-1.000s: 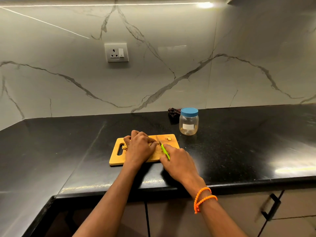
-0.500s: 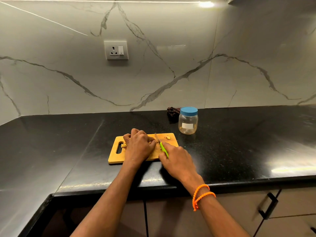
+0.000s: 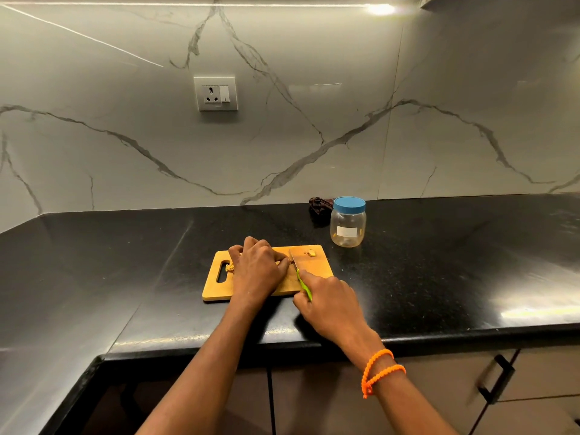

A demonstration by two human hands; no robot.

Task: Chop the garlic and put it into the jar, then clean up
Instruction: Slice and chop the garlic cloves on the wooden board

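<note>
The garlic being cut is almost wholly hidden under the left hand [image 3: 256, 269], which lies knuckles-up on the middle of the wooden cutting board [image 3: 317, 268] with its fingers curled down and their tips bunched against the knife blade; what those fingertips pin cannot be made out. A separate piece of garlic [image 3: 310, 253] lies loose near the board's far right corner, and a few small pale bits [image 3: 231, 267] sit by the board's handle slot at its left end, beside the left hand's outer edge. The knife [image 3: 298, 267] stands with its blade on the board just right of the left fingertips, the tip pointing toward the board's far edge and the green handle running back toward the near edge. The right hand [image 3: 329, 304] grips that green handle, fingers wrapped round it, and sits over the board's near right corner and the counter just beyond it; two orange bead bracelets [image 3: 378, 370] circle its wrist. The board lies flat on the black countertop [image 3: 455, 271], its long side parallel to the counter's front edge. Past the board's far right corner, apart from it, a clear jar [image 3: 347, 226] stands upright with its blue lid on and a white label facing the board. Just behind the jar, on the side away from the board, lies a small dark crumpled object [image 3: 318, 205] that I cannot identify. On the marble wall above the board is a white socket [image 3: 215, 93].
</note>
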